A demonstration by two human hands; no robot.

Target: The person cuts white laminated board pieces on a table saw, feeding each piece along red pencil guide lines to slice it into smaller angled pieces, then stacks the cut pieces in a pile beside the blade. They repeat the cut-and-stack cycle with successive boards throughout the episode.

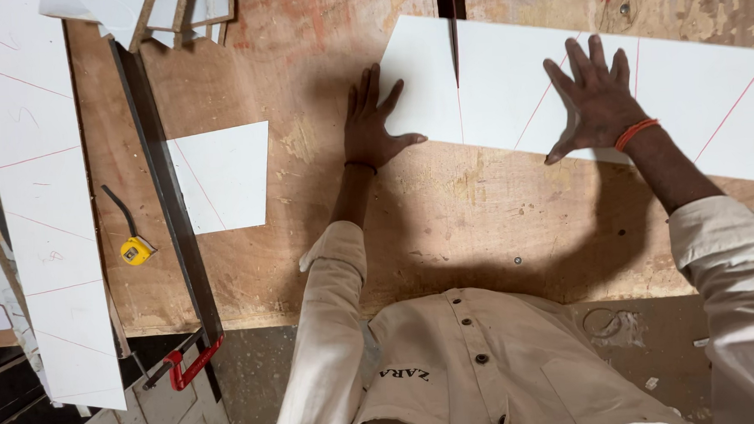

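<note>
Head view: looking straight down on a worn plywood saw table [327,240], with the person's pale shirt at 6 o'clock.
White panel: a long white laminated board [697,92] is lying flat from 12 o'clock out toward 3 o'clock, marked with slanting red pencil lines.
Saw blade: a thin dark blade [453,36] is standing in its slot at 12 o'clock, already inside the panel's far edge.
Left hand: the left hand [371,126] is pressing flat with fingers spread wide, holding nothing, palm on the table at the panel's left end and fingertips resting on its corner.
Right hand: the right hand [596,99] is lying flat on the panel at 1 o'clock, fingers splayed, gripping nothing; an orange thread band is circling the wrist.
Progress: a short kerf is showing from the far edge down to about mid-width, beside a red line; by my judgement this cut is roughly half made, and the other slanted lines toward 3 o'clock look uncut.
Cut piece: a smaller white four-sided offcut [220,177] is lying at 9 o'clock, well apart from both hands.
Fence: a dark metal bar [165,189] is running top to bottom at 9 o'clock, held by a red clamp [192,366] at 7 o'clock.
Tape measure: a yellow tape measure [136,250] is sitting just left of the bar.
Stack: more white marked strips [42,212] are lying along the far left edge.
</note>
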